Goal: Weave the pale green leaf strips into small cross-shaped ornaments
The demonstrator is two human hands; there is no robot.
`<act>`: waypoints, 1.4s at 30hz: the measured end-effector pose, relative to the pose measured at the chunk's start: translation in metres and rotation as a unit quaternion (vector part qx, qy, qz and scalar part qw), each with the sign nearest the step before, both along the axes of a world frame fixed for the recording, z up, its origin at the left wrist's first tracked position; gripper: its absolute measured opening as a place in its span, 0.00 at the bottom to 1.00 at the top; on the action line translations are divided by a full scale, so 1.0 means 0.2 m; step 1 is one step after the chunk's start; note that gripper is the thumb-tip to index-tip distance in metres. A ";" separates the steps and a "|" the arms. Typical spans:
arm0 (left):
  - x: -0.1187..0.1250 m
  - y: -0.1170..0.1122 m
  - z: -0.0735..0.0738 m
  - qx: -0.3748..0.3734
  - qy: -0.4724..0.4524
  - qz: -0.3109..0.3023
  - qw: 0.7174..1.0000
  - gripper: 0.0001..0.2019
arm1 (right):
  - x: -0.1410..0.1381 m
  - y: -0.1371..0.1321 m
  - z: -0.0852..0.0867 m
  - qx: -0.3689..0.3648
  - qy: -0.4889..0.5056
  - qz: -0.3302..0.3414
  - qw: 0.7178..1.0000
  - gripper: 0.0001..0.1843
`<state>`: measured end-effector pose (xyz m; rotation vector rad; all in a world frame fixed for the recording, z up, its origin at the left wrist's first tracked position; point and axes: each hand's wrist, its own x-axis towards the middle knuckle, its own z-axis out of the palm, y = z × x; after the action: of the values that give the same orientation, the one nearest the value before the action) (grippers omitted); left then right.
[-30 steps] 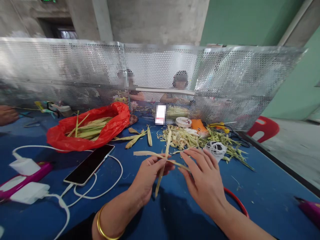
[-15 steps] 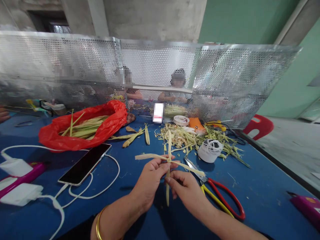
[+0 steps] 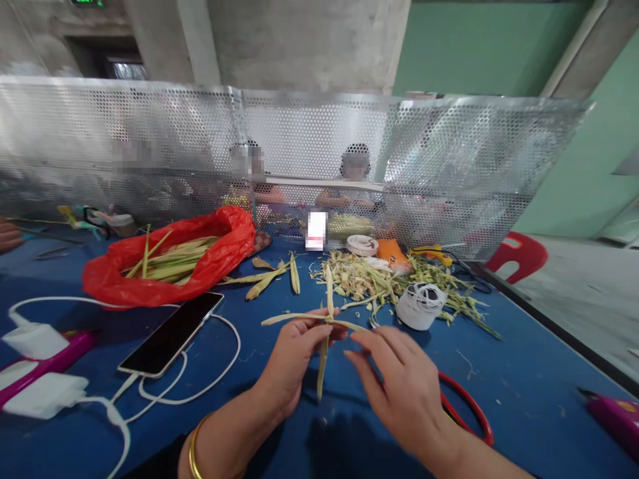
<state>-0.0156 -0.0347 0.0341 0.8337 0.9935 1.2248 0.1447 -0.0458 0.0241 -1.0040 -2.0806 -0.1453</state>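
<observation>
Left grip [image 3: 294, 349] clamped on the middle of a leaf cross [image 3: 329, 320].
Pinching the crossing above the worktop [image 3: 524, 379] probably stops the strips slipping and leaves their ends free. Right grip [image 3: 399, 382], thumb and forefinger apart, is beside one end; contact is unclear. A red bag [image 3: 124, 293] of leaves [image 3: 182, 256] sits left, perhaps for easy reach.

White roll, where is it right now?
In the head view, the white roll sits right of centre on the blue table, beyond the right hand, beside the leaf scraps.
</observation>
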 end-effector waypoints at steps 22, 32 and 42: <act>-0.01 -0.02 0.00 0.003 0.094 -0.154 0.984 0.11 | 0.01 0.10 0.05 -0.495 0.398 0.100 0.766 0.19; 0.02 -0.02 0.00 -0.039 0.132 -0.155 0.978 0.10 | -0.01 0.09 0.02 -0.487 0.464 0.102 0.733 0.18; 0.01 0.00 -0.01 -0.072 0.093 -0.047 0.992 0.16 | 0.00 0.12 0.01 -0.477 0.328 0.086 0.811 0.19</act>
<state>-0.0136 -0.0352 0.0330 0.8828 1.1650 0.9951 0.1448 -0.0227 0.0255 -1.1615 -1.5029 1.2863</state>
